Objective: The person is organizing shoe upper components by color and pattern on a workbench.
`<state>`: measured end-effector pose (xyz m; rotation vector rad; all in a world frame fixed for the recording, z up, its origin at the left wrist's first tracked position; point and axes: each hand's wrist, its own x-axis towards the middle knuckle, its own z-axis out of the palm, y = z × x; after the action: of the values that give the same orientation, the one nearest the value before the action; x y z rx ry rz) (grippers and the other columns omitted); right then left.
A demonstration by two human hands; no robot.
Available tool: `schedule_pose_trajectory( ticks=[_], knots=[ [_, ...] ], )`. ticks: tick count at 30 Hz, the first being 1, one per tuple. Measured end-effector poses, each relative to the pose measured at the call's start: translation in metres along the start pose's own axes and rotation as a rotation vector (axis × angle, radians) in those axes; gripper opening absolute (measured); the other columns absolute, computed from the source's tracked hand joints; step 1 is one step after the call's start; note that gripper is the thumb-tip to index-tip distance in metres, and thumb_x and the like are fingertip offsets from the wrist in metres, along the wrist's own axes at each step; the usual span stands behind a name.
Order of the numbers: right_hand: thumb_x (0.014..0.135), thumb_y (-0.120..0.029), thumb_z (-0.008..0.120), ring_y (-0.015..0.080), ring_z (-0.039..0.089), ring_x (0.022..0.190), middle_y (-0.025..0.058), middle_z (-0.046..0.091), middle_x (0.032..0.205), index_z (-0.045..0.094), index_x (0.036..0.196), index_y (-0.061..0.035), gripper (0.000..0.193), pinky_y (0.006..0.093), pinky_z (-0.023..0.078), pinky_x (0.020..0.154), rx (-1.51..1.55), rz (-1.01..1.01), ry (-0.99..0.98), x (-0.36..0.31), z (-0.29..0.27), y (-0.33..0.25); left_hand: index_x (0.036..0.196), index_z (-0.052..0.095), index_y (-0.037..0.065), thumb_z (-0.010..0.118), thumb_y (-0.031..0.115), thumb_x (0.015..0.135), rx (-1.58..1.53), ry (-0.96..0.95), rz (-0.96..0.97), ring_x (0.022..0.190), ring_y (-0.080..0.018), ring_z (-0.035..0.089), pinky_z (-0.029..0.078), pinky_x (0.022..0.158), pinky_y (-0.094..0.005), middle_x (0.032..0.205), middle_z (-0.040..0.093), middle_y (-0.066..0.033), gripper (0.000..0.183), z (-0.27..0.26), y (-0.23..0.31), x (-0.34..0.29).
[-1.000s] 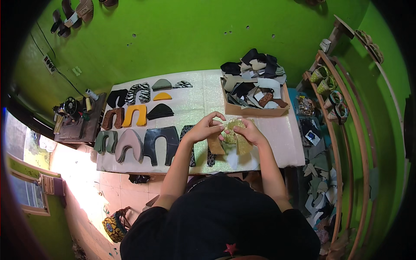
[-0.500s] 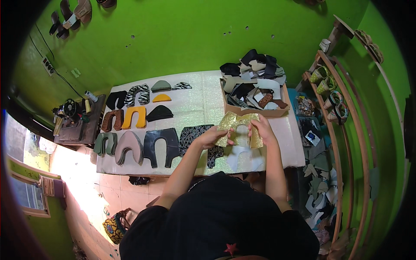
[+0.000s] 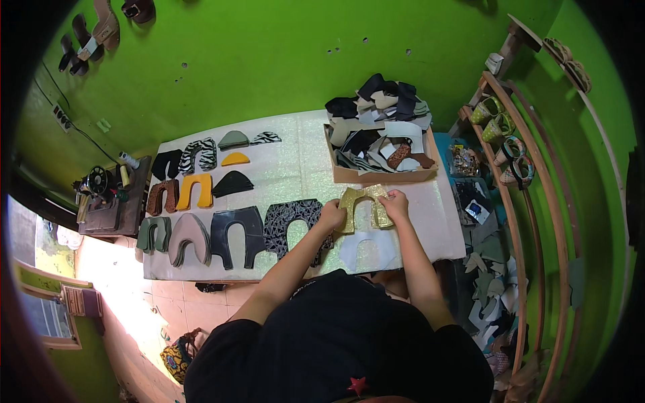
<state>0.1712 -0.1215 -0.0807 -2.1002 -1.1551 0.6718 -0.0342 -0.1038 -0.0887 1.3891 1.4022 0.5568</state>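
The person's left hand (image 3: 332, 215) grasps the left leg of a shiny metallic-gold, arch-shaped sheet (image 3: 355, 197), its fingers closed along the outer edge; the right hand (image 3: 395, 203) pinches the same sheet near its upper right corner, thumb over the gold face; the sheet is spread between both hands near the front of a table with a pale, glittery cover (image 3: 295, 161) — whether it touches that cover or is held just above it, I cannot tell. Just below the gold sheet, on the near side, lies a white arch-shaped piece (image 3: 386, 248), flat on the cover; to the left of it, partly behind the left forearm, lies a black arch-shaped piece with a pale line pattern (image 3: 279, 221); farther left in the same row come a glossy dark arch (image 3: 222, 235), a stack of pinkish-beige arches (image 3: 189, 225) and a dull green stack of arches (image 3: 154, 225). Behind that row stand out a bright yellow arch (image 3: 195, 183), a brown spotted arch (image 3: 153, 196) and a black half-moon stack (image 3: 233, 183); beyond the gold sheet, well clear of the left-hand rows, sits an open cardboard box (image 3: 386, 176), heaped with black, grey and white offcuts (image 3: 363, 142) — a brown spotted scrap (image 3: 399, 156) among them.
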Motion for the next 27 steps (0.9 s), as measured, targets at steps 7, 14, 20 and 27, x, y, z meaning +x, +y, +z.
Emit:
schedule_pose_trajectory(
  ticks=[7, 14, 20, 27],
  knots=[
    [0.062, -0.029, 0.074, 0.0278, 0.061, 0.073, 0.0124, 0.063, 0.079, 0.060, 0.079, -0.0044, 0.033, 0.0354, 0.047, 0.069, -0.027, 0.069, 0.030, 0.003, 0.013, 0.004, 0.098, 0.050, -0.001, 0.057, 0.013, 0.069, 0.132, 0.126, 0.016, 0.083, -0.0298, 0.059, 0.045, 0.073, -0.0342, 0.088, 0.059, -0.0191, 0.032, 0.013, 0.002, 0.014],
    [0.069, -0.032, 0.069, 0.0315, 0.058, 0.086, 0.0159, 0.057, 0.092, 0.054, 0.094, -0.0033, 0.042, 0.0402, 0.047, 0.072, -0.397, -0.123, 0.039, -0.007, 0.009, -0.008, 0.100, 0.037, 0.000, 0.055, 0.010, 0.072, 0.304, 0.166, 0.060, 0.089, -0.0435, 0.052, 0.044, 0.077, -0.0432, 0.099, 0.050, -0.0256, 0.035, 0.022, 0.016, 0.002],
    [0.073, -0.036, 0.065, 0.0333, 0.053, 0.097, 0.0181, 0.049, 0.104, 0.049, 0.101, 0.0005, 0.048, 0.0400, 0.048, 0.077, -0.514, -0.085, -0.070, -0.015, 0.007, -0.020, 0.106, 0.050, 0.014, 0.059, 0.009, 0.068, 0.720, 0.194, 0.338, 0.099, -0.0336, 0.043, 0.045, 0.077, -0.0397, 0.109, 0.038, -0.0179, 0.039, 0.031, 0.021, -0.005],
    [0.072, -0.027, 0.063, 0.0280, 0.052, 0.088, 0.0125, 0.050, 0.095, 0.055, 0.091, -0.0069, 0.030, 0.0386, 0.047, 0.067, -0.520, -0.444, 0.246, -0.015, -0.007, -0.028, 0.107, 0.052, 0.013, 0.061, 0.015, 0.069, 0.802, 0.011, 0.167, 0.100, -0.0338, 0.042, 0.044, 0.081, -0.0409, 0.111, 0.036, -0.0177, 0.039, 0.028, 0.031, -0.003]
  ],
)
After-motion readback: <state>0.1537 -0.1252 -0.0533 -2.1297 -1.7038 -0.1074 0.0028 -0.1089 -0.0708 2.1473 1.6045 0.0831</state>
